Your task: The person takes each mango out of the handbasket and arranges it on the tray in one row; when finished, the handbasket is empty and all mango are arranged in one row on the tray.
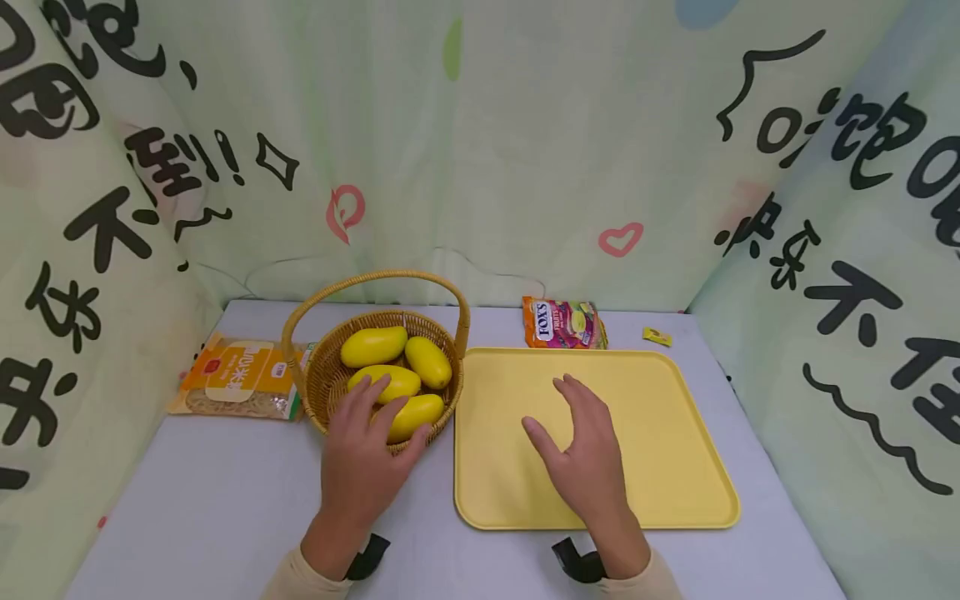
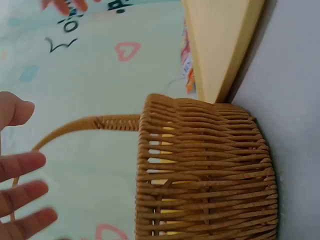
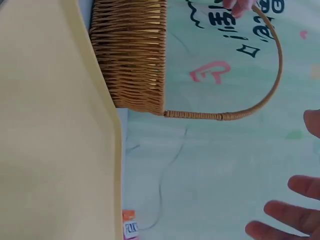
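Note:
Several yellow mangoes (image 1: 374,346) lie in a brown wicker basket (image 1: 321,379) with a tall arched handle. My left hand (image 1: 367,450) hovers at the basket's near rim, its spread fingers partly covering the nearest mangoes in the head view. In the left wrist view these fingers (image 2: 24,197) stand apart from the woven wall and hold nothing. Over the yellow tray (image 1: 667,450) to the right, my right hand (image 1: 588,454) is raised with thumb and fingers spread. Nothing lies between the fingers (image 3: 292,215) of that hand in the right wrist view.
An orange bag of grain (image 1: 243,379) lies left of the basket. Behind the tray are a Fox's candy bag (image 1: 562,323) and a small yellow packet (image 1: 657,337). Printed curtains (image 1: 480,167) enclose the white table (image 1: 225,500) at the back and sides.

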Demonstrator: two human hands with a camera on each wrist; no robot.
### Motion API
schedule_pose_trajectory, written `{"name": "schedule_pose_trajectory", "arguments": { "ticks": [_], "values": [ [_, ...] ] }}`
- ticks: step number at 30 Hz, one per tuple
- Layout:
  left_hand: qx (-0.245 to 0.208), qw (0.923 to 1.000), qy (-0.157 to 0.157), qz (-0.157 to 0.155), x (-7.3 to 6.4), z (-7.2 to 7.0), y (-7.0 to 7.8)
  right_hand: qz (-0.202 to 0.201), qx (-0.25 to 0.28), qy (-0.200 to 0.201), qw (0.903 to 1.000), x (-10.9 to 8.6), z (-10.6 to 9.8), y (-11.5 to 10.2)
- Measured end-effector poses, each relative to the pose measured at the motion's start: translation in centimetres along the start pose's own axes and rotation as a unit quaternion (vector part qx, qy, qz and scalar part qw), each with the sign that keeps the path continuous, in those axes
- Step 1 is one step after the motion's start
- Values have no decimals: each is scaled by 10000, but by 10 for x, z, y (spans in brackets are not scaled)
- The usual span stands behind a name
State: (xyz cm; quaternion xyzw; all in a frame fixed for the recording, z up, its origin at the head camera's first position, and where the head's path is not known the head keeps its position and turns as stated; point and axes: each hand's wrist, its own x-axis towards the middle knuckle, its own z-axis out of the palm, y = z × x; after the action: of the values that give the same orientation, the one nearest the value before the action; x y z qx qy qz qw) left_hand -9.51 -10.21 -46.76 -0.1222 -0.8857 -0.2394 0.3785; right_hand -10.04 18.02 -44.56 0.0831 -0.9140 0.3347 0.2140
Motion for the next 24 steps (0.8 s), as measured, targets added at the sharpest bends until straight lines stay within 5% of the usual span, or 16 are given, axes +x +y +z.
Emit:
{"name": "schedule_pose_trajectory", "arguments": {
  "ticks": [3,5,8,14,17,21,24],
  "values": [
    [-413,9981,294,-348,-6,-5,-7,71,540,331,9980,-6,-1,5],
    [-741,9922,423,-906,-11,-7,-13,271,1007,402,9937,-11,-1,9],
    [-1233,9696,587,-2030,-20,-9,-22,815,1871,353,9783,-21,1,16],
    [-1824,8884,391,-4194,-33,-9,-40,2028,2923,59,9346,-42,4,26],
    [-2253,8387,126,-4956,-33,-9,-49,2328,2982,-83,9256,-49,5,29],
    [-3200,7717,-143,-5495,-33,-10,-61,2401,2956,-173,9245,-55,7,32],
    [-3856,7384,-370,-5520,-35,-9,-67,2337,2978,-222,9253,-56,9,33]
  ]
}}
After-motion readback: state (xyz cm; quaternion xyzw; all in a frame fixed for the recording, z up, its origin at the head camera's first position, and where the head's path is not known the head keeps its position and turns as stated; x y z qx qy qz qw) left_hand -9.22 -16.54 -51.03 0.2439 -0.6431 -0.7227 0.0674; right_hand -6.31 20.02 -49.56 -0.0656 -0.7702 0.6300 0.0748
